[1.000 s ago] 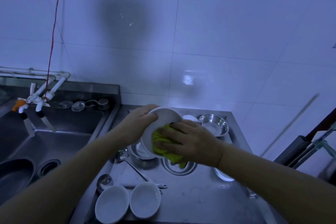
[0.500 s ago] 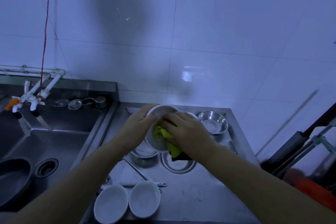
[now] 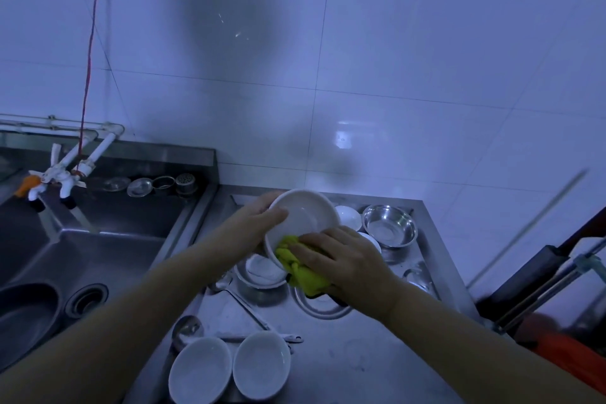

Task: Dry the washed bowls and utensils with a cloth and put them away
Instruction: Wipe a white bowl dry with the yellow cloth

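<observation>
My left hand (image 3: pixel 262 223) grips the rim of a white bowl (image 3: pixel 305 216), held tilted above the steel counter (image 3: pixel 354 354). My right hand (image 3: pixel 344 259) holds a yellow-green cloth (image 3: pixel 296 264) and presses it against the bowl's lower edge. Two white bowls (image 3: pixel 229 367) sit side by side at the counter's front. A steel bowl (image 3: pixel 390 225) stands at the back right, with small white dishes (image 3: pixel 349 216) beside it. A ladle (image 3: pixel 187 330) and a long-handled spoon (image 3: pixel 242 302) lie on the counter below my arms.
A steel sink (image 3: pixel 98 259) with a drain lies to the left, white taps (image 3: pixel 65 177) above it. Strainers and lids (image 3: pixel 154 184) sit on the sink's back ledge. More steel dishes (image 3: pixel 262 275) lie under my hands. Dark poles (image 3: pixel 541 272) lean at the right edge.
My right hand and the cloth have slid from the bowl's inside down to its lower edge. The bowl's inside now shows more, tilted towards me.
</observation>
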Demonstrator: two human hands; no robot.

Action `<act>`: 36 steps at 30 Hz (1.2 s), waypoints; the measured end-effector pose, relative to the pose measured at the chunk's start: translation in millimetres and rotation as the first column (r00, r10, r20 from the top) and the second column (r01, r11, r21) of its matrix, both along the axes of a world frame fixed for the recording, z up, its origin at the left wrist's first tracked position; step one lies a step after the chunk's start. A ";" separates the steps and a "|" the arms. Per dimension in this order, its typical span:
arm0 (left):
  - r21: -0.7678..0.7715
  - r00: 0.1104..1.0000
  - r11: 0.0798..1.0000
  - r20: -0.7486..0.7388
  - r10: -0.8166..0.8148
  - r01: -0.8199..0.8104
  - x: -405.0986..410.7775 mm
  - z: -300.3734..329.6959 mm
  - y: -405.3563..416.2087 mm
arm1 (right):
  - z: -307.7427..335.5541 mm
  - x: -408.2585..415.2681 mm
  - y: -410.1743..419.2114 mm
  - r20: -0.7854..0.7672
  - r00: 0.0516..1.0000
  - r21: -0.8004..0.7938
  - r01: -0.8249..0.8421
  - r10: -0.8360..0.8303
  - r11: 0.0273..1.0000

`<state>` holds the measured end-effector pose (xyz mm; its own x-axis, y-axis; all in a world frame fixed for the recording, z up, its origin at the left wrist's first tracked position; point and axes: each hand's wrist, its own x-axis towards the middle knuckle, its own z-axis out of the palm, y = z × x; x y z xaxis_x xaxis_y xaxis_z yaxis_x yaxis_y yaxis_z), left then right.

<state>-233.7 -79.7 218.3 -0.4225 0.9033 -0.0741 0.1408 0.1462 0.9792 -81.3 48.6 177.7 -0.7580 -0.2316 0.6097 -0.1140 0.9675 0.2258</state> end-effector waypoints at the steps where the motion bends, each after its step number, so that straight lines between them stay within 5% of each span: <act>1: -0.032 0.997 0.997 -0.029 -0.069 0.068 -3.2 0.5 -2.4 | 1.3 2.6 4.1 0.026 1.000 -0.017 -0.014 0.014 1.000; 3: -0.098 0.924 0.990 -0.360 -0.129 0.100 -11.6 -0.5 -9.4 | 4.1 7.8 10.4 0.076 0.997 -0.082 -0.021 0.028 0.996; 4: -0.090 0.786 0.993 -0.607 -0.120 0.082 -14.5 -0.8 -12.6 | 5.6 10.4 12.8 0.099 0.995 -0.115 -0.021 0.032 0.993; 6: 0.009 0.331 0.983 -0.942 -0.054 0.185 -15.6 2.2 -15.5 | 8.4 13.8 17.4 0.125 0.991 -0.163 -0.024 0.044 0.986; 8: -0.060 -0.032 0.949 -0.998 -0.052 0.310 -13.1 7.7 -11.8 | 10.5 15.2 20.7 0.131 0.990 -0.206 -0.030 0.058 0.978; 11: -0.164 -0.162 0.920 -0.980 -0.112 0.357 -10.5 13.4 -3.6 | 7.8 17.4 24.4 0.116 0.987 -0.298 -0.069 0.108 0.952; 13: -0.213 -0.051 0.910 -0.977 -0.209 0.355 -11.6 10.2 -3.6 | 1.7 23.2 28.0 0.060 0.991 -0.368 -0.090 0.120 0.926; 15: -0.233 0.301 0.926 -0.898 -0.322 0.296 -15.2 2.6 -10.9 | -5.4 31.7 31.2 -0.077 0.995 -0.463 -0.087 0.058 0.882; 18: -0.149 0.843 0.966 -0.472 -0.257 0.212 -10.0 -10.2 -21.1 | -10.7 38.9 30.7 -0.243 0.963 -0.634 -0.066 -0.118 0.771; 19: -0.066 0.947 0.981 -0.257 -0.195 0.184 -4.5 -14.0 -21.7 | -10.8 37.7 28.6 -0.260 0.954 -0.647 -0.055 -0.152 0.760; 22: 0.148 0.968 0.987 0.231 -0.099 0.066 17.5 -21.5 -13.1 | -10.0 26.1 16.5 -0.229 0.961 -0.601 -0.015 -0.153 0.799; 25: 0.279 0.883 0.958 0.464 -0.073 -0.068 33.3 -23.2 2.4 | -12.3 15.3 -0.4 -0.133 0.981 -0.556 0.042 -0.139 0.830; 31: 0.369 0.874 0.926 0.473 -0.109 -0.084 43.9 -22.1 12.0 | -10.9 7.7 -14.6 -0.203 0.952 -0.557 0.078 -0.227 0.827; 36: 0.406 0.907 0.913 0.397 -0.139 -0.038 49.7 -15.8 12.0 | 7.5 -5.4 -5.2 -0.233 0.949 -0.735 -0.027 -0.214 0.678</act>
<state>-184.0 -67.7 202.5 -0.3865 0.9119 0.1379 -0.2884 -0.2615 0.9211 -86.8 43.4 185.2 -0.5205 0.4343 0.7351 -0.0634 0.8389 -0.5405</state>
